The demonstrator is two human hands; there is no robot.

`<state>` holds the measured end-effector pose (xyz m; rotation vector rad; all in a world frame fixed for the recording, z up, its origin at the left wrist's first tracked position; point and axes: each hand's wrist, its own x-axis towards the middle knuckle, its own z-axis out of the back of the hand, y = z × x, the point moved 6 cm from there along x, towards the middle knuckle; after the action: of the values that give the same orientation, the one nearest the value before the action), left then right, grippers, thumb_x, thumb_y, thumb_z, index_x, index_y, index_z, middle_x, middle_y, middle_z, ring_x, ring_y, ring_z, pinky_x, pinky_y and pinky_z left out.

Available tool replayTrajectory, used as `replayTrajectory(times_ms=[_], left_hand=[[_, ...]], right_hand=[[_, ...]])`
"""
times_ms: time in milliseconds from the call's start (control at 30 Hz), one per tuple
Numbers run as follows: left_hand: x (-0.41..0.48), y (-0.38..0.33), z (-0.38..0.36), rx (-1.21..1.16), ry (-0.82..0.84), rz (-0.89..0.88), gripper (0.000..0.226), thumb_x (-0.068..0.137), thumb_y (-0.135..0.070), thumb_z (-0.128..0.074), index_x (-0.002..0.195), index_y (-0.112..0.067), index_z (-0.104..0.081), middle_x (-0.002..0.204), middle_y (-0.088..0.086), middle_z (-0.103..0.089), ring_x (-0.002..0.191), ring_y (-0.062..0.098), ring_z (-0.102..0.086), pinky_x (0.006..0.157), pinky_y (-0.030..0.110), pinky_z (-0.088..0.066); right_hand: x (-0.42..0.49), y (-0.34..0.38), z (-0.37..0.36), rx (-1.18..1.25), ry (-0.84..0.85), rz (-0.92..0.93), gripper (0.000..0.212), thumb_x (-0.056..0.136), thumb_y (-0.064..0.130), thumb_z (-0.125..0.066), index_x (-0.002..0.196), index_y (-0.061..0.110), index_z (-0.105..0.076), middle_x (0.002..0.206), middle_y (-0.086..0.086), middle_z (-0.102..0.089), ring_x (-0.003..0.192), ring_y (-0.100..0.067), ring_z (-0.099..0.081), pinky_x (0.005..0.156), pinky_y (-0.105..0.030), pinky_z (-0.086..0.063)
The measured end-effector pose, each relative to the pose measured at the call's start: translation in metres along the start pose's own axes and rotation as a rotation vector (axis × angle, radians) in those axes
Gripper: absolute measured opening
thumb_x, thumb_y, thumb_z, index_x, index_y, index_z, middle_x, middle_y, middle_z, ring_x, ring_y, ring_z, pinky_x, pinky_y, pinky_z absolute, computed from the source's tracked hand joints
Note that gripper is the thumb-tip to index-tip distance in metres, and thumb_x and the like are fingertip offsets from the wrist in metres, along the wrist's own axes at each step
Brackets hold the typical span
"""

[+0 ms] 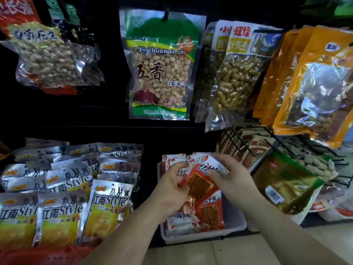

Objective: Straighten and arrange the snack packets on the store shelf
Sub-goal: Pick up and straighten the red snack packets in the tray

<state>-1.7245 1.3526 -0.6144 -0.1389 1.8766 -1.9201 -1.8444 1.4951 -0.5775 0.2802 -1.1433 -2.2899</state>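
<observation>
Two bare hands hold one red-and-white foil snack packet (200, 185) just above a white plastic bin (235, 224).

The left hand (172, 186) curls its fingers round the packet's left edge and the right hand (229, 178) pinches its upper right corner, so each grip is closed on the same tilted packet. A clear window in it shows ridged orange-brown strips. More red-and-white packets (191, 220) of the same kind lie flat in the bin. Left of the bin, silver foil packets (108, 205) printed "Style" over yellow lower halves stand in overlapping rows. Straight above the bin hangs a glossy green-and-clear bag (160, 64) reading "Jinchuan foods", full of pale shelled peanuts. Above and right of the bin hang a crinkled clear bag of peanuts in the shell (235, 73) and orange plastic bags (315, 83). Just right of the bin lies a gold-and-green packet (282, 184) with a white barcode label.
</observation>
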Motion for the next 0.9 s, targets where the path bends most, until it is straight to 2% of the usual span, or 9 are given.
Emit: replayTrajectory(times_ms=[67,167,233,333,433,567,700,833,900], left_hand=[[0.011,0.011,0.005,-0.014,-0.029,0.013,0.052,0.103,0.0,-0.052,0.134,-0.042,-0.047,0.115,-0.011,-0.067,0.086,0.009,-0.076,0.065,0.028,-0.062],[0.031,0.036,0.027,0.056,-0.18,0.036,0.044,0.096,-0.011,-0.068,0.13,-0.036,-0.054,0.113,-0.004,-0.069,0.089,0.004,-0.066,0.083,0.034,-0.061],[0.043,0.055,0.042,0.079,-0.259,0.065,0.045,0.086,-0.02,-0.079,0.124,-0.036,-0.06,0.108,-0.005,-0.072,0.092,0.009,-0.068,0.089,0.046,-0.06],[0.05,0.064,0.051,0.085,-0.297,0.079,0.039,0.085,-0.022,-0.082,0.111,-0.04,-0.06,0.098,-0.017,-0.068,0.092,0.006,-0.068,0.086,0.043,-0.061],[0.061,0.07,0.054,0.089,-0.302,0.084,0.044,0.089,-0.015,-0.077,0.109,-0.046,-0.054,0.096,-0.024,-0.061,0.09,-0.003,-0.062,0.086,0.039,-0.06],[0.076,0.084,0.057,0.072,-0.311,0.177,0.053,0.085,-0.002,-0.076,0.107,-0.047,-0.058,0.1,-0.022,-0.066,0.093,0.004,-0.068,0.082,0.039,-0.062],[0.09,0.095,0.052,0.049,-0.284,0.223,0.064,0.083,0.016,-0.061,0.126,-0.032,-0.059,0.123,-0.007,-0.062,0.113,0.016,-0.062,0.095,0.042,-0.059],[0.089,0.095,0.049,0.028,-0.228,0.202,0.047,0.096,0.006,-0.06,0.126,-0.028,-0.066,0.122,-0.003,-0.067,0.111,0.013,-0.065,0.075,0.015,-0.057],[0.085,0.098,0.055,0.02,-0.24,0.201,0.041,0.096,-0.001,-0.065,0.124,-0.031,-0.067,0.12,-0.004,-0.069,0.107,0.008,-0.066,0.08,0.015,-0.054]], right_hand=[[0.02,-0.008,-0.017,-0.048,0.054,0.019,0.011,0.099,0.03,-0.069,0.096,0.02,-0.073,0.086,-0.016,-0.072,0.074,-0.035,-0.068,0.061,-0.048,-0.057],[0.046,-0.025,-0.041,-0.074,0.05,0.071,0.038,0.101,0.024,-0.067,0.066,0.035,-0.057,0.051,0.002,-0.044,0.045,-0.016,-0.035,0.046,-0.035,-0.031],[0.062,-0.033,-0.062,-0.134,0.094,0.096,0.033,0.102,0.026,-0.066,0.073,0.038,-0.058,0.051,0.005,-0.041,0.044,-0.01,-0.029,0.05,-0.032,-0.029],[0.084,-0.046,-0.097,-0.276,0.183,0.103,0.012,0.105,0.028,-0.06,0.098,0.032,-0.069,0.065,0.004,-0.057,0.047,-0.006,-0.038,0.049,-0.026,-0.031],[0.097,-0.064,-0.131,-0.428,0.266,0.082,0.032,0.106,0.03,-0.057,0.074,0.035,-0.057,0.064,0.002,-0.058,0.055,-0.016,-0.055,0.049,-0.024,-0.03],[0.095,-0.09,-0.17,-0.552,0.552,0.024,0.013,0.098,0.033,-0.066,0.107,0.036,-0.074,0.098,0.009,-0.072,0.095,-0.016,-0.068,0.082,-0.032,-0.055],[0.091,-0.094,-0.175,-0.3,0.912,-0.163,0.043,0.082,0.032,-0.087,0.122,0.034,-0.073,0.111,0.017,-0.07,0.11,-0.009,-0.065,0.102,-0.033,-0.051],[0.093,-0.102,-0.174,-0.275,0.908,-0.111,0.033,0.088,0.037,-0.08,0.12,0.041,-0.074,0.109,0.023,-0.069,0.108,-0.004,-0.065,0.095,-0.026,-0.05],[0.092,-0.108,-0.174,-0.279,0.914,-0.126,0.015,0.094,0.04,-0.073,0.108,0.045,-0.075,0.102,0.024,-0.069,0.099,-0.001,-0.064,0.085,-0.025,-0.049]])
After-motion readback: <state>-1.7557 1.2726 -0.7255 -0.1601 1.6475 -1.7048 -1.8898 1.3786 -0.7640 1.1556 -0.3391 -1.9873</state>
